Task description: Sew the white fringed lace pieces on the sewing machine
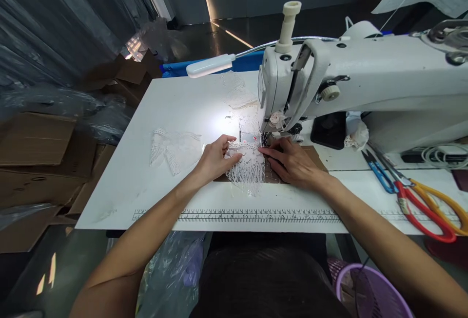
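Note:
White fringed lace (247, 161) lies in front of the needle area of a white sewing machine (281, 94), over a brown sheet (315, 156). My left hand (218, 157) pinches the left edge of this lace between thumb and fingers. At the lace's right edge, close to the presser foot, my right hand (288, 159) presses with its fingertips together on the trim. More lace (239, 94) trails behind the needle area. A separate lace piece (175, 148) rests on the table to the left.
Blue snips (380, 174) and scissors with red and orange handles (424, 206) lie at right. A printed ruler (234, 216) runs along the table's front edge. A lamp (211, 65) reaches over the table. Cardboard boxes (36, 162) stand left; a purple basket (373, 289) sits below.

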